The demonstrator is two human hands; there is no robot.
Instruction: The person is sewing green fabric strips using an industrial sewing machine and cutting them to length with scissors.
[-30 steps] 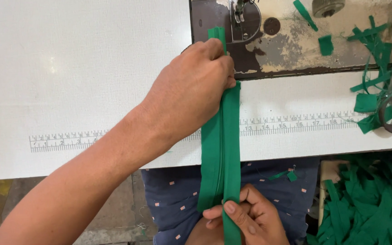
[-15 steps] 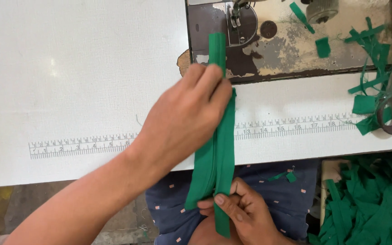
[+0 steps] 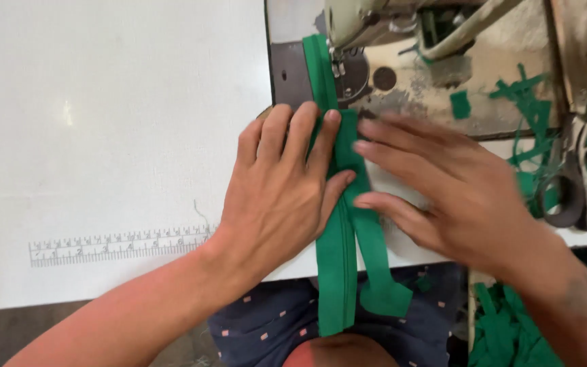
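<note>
A long green fabric strip point(image 3: 340, 258) runs from the sewing machine's presser foot point(image 3: 338, 64) across the white table and hangs over its near edge. My left hand point(image 3: 283, 183) lies flat on the strip's left side, fingers spread and pressing it down. On the strip's right side rests my right hand point(image 3: 443, 190), fingers extended and slightly blurred. Neither hand grips the cloth; both hold it flat just in front of the needle.
The sewing machine head point(image 3: 388, 20) stands at the top over a worn metal bed point(image 3: 443, 88). Green fabric scraps point(image 3: 524, 102) and scissors point(image 3: 579, 183) lie at the right. A printed ruler point(image 3: 117, 246) marks the table's near edge. More green scraps point(image 3: 504, 333) sit below right.
My right hand let go of the strip's lower end and rose onto the table beside the left. The view shifted down, showing the machine head. The strip's end now hangs free.
</note>
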